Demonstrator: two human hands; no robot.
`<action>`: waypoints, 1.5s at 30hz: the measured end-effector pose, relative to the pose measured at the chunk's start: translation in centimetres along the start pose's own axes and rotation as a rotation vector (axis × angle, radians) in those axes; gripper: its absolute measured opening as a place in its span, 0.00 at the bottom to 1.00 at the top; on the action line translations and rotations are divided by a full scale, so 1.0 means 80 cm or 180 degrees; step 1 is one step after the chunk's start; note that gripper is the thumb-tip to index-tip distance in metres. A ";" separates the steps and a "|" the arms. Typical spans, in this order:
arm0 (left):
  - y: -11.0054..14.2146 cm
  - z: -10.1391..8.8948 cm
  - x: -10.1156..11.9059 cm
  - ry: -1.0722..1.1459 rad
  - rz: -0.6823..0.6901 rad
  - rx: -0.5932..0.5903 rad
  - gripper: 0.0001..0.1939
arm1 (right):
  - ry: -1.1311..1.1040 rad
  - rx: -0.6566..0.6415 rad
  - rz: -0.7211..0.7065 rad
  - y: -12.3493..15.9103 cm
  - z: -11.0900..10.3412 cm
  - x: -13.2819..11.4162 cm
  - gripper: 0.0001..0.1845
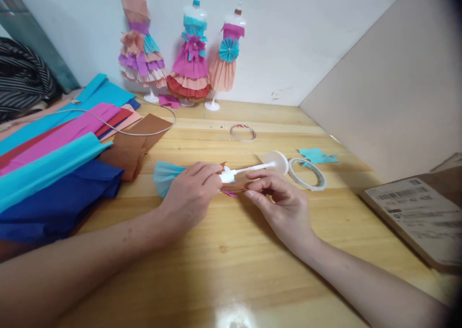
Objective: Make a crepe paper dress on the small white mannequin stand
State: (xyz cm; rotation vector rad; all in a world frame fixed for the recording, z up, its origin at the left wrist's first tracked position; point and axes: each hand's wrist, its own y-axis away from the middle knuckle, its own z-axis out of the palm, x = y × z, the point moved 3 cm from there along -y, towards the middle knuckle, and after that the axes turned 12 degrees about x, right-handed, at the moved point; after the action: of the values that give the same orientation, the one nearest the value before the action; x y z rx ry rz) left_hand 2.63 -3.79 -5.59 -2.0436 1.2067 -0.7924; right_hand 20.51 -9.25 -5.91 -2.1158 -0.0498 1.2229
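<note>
A small white dress form [227, 175] lies on its side on the wooden table, its thin stand and round base [277, 163] pointing right. My left hand [191, 188] is closed over the form's body and hides most of it. A pleated light-blue paper fan [166, 176] sticks out to the left of that hand. Between my hands runs a strip of brown crepe paper [236, 186], with a bit of magenta under it. My right hand [279, 198] pinches the strip's right end between thumb and fingers, just below the stand.
Three dress forms in paper dresses [142, 53] stand against the wall. Coloured crepe paper [57, 193] is piled at left, crossed by a grey cable [144, 134]. Tape rolls [306, 174] [243, 133] and a turquoise scrap [317, 155] lie beyond my hands; a cardboard box [415, 217] is at right.
</note>
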 end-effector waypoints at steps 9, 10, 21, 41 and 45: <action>0.000 -0.001 0.000 -0.0013 0.0066 0.0046 0.06 | -0.0052 -0.0063 0.0395 0.001 -0.001 -0.001 0.05; 0.000 -0.002 0.000 -0.0016 0.0086 0.0068 0.06 | -0.0076 -0.0040 0.0415 0.001 -0.001 -0.001 0.03; 0.000 -0.002 -0.001 0.0124 -0.0296 0.0026 0.15 | -0.0330 0.0006 0.0201 0.000 0.000 -0.002 0.08; 0.003 -0.005 -0.002 0.0353 -0.0131 0.0010 0.21 | 0.0577 -0.0776 -0.0640 -0.006 0.009 -0.027 0.06; 0.005 -0.006 -0.001 0.0389 -0.0189 0.0071 0.22 | 0.0602 -0.0773 -0.0717 -0.009 0.013 -0.031 0.03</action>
State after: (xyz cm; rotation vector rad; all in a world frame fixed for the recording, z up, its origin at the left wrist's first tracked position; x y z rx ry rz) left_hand 2.03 -3.95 -5.58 -2.0463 1.2024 -0.9671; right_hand 18.52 -9.04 -3.99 -2.3512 -0.3586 0.9186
